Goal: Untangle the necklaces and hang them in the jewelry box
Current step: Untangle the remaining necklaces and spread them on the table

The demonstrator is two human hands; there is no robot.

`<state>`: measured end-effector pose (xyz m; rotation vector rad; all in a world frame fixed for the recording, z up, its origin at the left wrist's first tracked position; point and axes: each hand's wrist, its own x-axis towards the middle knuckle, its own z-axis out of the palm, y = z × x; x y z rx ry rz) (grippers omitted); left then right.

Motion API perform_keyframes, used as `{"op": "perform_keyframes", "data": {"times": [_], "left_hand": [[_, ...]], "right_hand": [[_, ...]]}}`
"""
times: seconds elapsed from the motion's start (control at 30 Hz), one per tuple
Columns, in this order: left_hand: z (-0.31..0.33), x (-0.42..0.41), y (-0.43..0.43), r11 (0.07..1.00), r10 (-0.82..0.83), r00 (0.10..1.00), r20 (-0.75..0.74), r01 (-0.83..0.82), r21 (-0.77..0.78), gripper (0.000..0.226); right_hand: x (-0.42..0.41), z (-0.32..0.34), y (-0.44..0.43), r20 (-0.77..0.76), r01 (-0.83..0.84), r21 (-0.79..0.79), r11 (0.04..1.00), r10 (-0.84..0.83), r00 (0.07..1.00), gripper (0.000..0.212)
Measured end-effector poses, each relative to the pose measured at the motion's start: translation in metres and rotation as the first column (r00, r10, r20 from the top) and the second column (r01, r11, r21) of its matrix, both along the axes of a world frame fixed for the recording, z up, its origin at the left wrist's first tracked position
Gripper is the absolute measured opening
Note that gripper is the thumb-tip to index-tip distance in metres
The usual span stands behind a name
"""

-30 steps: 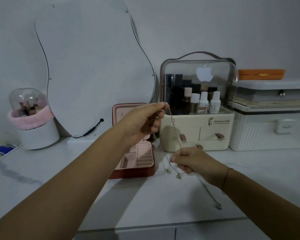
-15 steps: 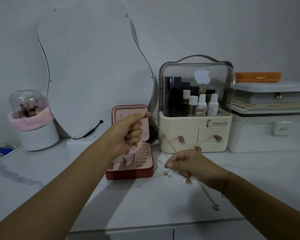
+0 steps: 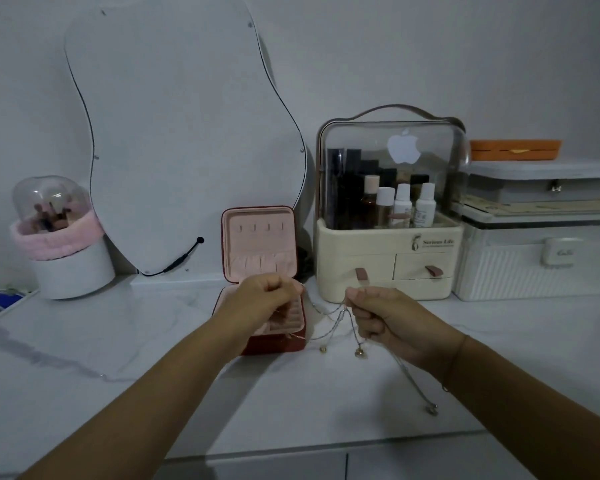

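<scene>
Left hand point(image 3: 262, 299) lowered; both it and right hand point(image 3: 378, 315) pinch necklaces point(image 3: 329, 318).

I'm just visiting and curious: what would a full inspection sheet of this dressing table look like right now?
Surface: white marbled counter, things along its back edge.
Job's things: tangled necklaces strung between both hands, pendants dangling; jewelry box open, lid upright, its hooks bare.
Clutter: brush holder, cosmetic organizer, white case, orange box.
Hands: left hand and right hand each pinch the necklaces.
Cables: black cable at the mirror's foot.
Surroundings: curvy mirror, plain wall.
</scene>
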<state>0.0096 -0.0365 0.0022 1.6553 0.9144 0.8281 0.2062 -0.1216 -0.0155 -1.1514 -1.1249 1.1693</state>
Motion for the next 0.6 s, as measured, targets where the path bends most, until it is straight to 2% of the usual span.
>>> {"op": "perform_keyframes", "data": {"times": [0.13, 0.2, 0.33, 0.4, 0.6], "left_hand": [[-0.008, 0.011, -0.01, 0.999, 0.009, 1.0, -0.012, -0.008, 0.035, 0.011], [-0.014, 0.015, -0.014, 0.994, 0.049, 0.998, -0.037, -0.045, 0.101, 0.006], [-0.02, 0.021, -0.028, 0.964, 0.082, 0.988, 0.128, -0.111, 0.241, 0.005], [-0.02, 0.023, -0.039, 0.953, 0.043, 0.98, 0.196, -0.099, 0.285, 0.007], [-0.022, 0.03, -0.052, 0.95, 0.04, 0.965, 0.26, -0.118, 0.29, 0.005]], "right_hand": [[-0.007, 0.015, -0.003, -0.07, 0.002, -0.024, 1.0, -0.004, 0.998, 0.016], [-0.01, 0.022, -0.004, -0.066, -0.006, -0.021, 1.0, 0.005, 0.998, 0.015], [-0.017, 0.031, -0.002, -0.031, -0.005, -0.007, 1.0, 0.005, 1.0, 0.019], [-0.021, 0.033, -0.002, -0.016, -0.011, -0.004, 1.0, 0.011, 1.0, 0.032], [-0.028, 0.029, 0.0, -0.056, 0.021, -0.021, 1.0, -0.023, 0.998, 0.04]]}}
